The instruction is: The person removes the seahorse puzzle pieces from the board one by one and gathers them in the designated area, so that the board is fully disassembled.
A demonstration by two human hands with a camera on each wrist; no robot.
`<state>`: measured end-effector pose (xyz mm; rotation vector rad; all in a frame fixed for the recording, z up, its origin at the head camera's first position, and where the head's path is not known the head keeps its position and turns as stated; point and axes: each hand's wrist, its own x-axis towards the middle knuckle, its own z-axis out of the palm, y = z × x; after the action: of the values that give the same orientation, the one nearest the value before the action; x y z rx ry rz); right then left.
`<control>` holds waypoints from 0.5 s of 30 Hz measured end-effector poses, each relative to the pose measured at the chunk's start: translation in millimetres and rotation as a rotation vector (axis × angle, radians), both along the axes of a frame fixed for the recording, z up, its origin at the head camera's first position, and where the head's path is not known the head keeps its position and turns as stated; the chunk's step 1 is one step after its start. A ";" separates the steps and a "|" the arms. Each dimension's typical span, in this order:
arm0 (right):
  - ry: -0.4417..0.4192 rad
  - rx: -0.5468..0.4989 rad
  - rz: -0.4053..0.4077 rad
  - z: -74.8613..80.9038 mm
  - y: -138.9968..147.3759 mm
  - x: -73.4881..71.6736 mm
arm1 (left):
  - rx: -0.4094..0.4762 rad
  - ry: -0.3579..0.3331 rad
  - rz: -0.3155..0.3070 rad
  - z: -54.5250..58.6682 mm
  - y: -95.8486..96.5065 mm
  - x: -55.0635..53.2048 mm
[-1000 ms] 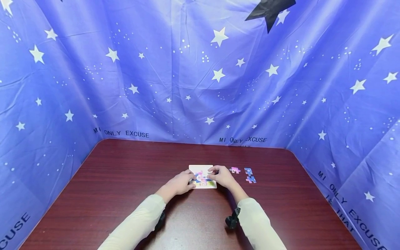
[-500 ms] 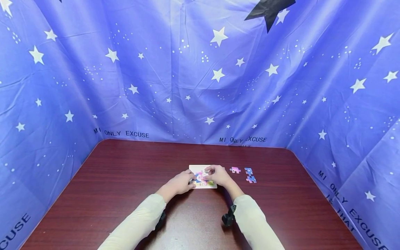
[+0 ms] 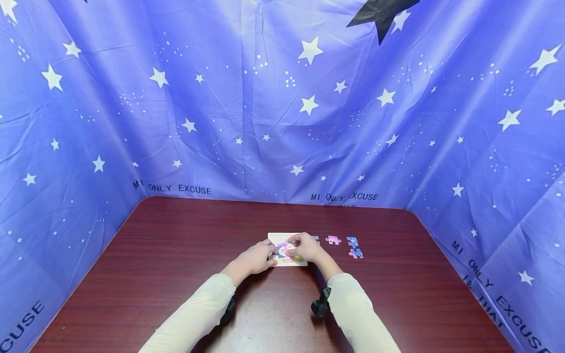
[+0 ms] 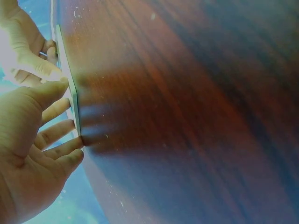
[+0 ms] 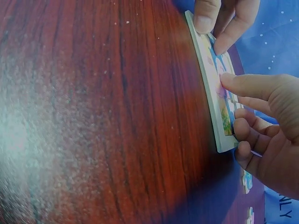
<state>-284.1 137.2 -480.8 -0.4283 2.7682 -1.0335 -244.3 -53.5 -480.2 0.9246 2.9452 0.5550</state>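
Note:
A white-framed jigsaw puzzle tray with a colourful picture lies flat on the table between the hands. My left hand holds its left end, thumb near the front corner; the left wrist view shows the fingertips along the tray's edge. From the right, my right hand reaches over the picture, its thumb and forefinger pinching a puzzle piece down in the tray, mostly covered by the fingers. In the right wrist view the thumb touches the picture while the other fingers curl by the tray's right side.
To the right of the tray lie a pink puzzle piece, a blue piece and a blue-and-pink piece. Another blue piece peeks out behind the right hand. Star-printed cloth walls in the dark red wooden table.
The right hand has shifted slightly left over the tray, and its thumb and forefinger are lower on the picture. A blue piece behind it has come into view. The left hand stays put.

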 end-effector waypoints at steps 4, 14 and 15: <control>-0.006 0.023 0.009 2.2 0.9 0.6 | 0.000 -0.001 -0.001 0.5 0.4 -0.4; -0.041 0.038 -0.029 3.9 -0.2 0.0 | 0.002 -0.004 0.003 0.5 0.5 -1.1; -0.046 0.035 -0.030 4.0 -0.2 -0.1 | 0.003 -0.003 0.002 0.7 0.5 -1.1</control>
<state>-284.2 136.9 -476.8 -0.3543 2.7554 -0.9864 -245.4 -53.0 -479.5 0.9199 2.9442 0.5602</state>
